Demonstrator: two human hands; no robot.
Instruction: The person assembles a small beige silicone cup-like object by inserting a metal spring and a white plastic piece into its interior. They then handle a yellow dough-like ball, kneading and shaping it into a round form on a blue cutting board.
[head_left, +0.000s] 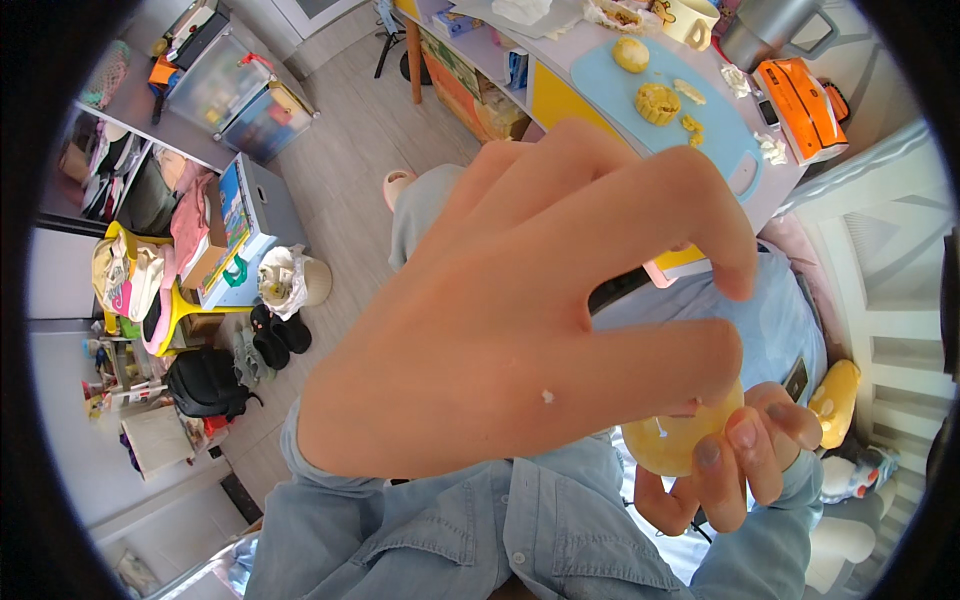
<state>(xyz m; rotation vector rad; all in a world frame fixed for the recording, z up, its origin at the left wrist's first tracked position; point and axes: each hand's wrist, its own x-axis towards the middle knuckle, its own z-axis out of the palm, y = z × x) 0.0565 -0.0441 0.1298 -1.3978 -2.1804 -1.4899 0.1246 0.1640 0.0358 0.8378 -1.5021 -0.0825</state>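
Observation:
My left hand (510, 322) spreads large across the middle, its back to the camera, its fingers bent and apart from the thumb. A small white bit sticks to its back. Its thumb tip overlaps a smooth, round yellow piece (664, 448), perhaps dough; whether it presses on it cannot be told. My right hand (739, 457), at the lower right, holds this piece in its fingers. On the light-blue cutting board (600, 82) lie a round, pale yellow pastry or dough piece (631, 55), a fluted yellow cake (658, 103), a flat yellow piece (689, 91) and crumbs (693, 127).
The desk (780, 187) also bears an orange tissue pack (801, 111), a grey metal mug (772, 34), a cream mug (686, 22) and crumpled tissues (771, 148). A lined waste bin (315, 280), black shoes (279, 336) and a black backpack (204, 381) stand on the left.

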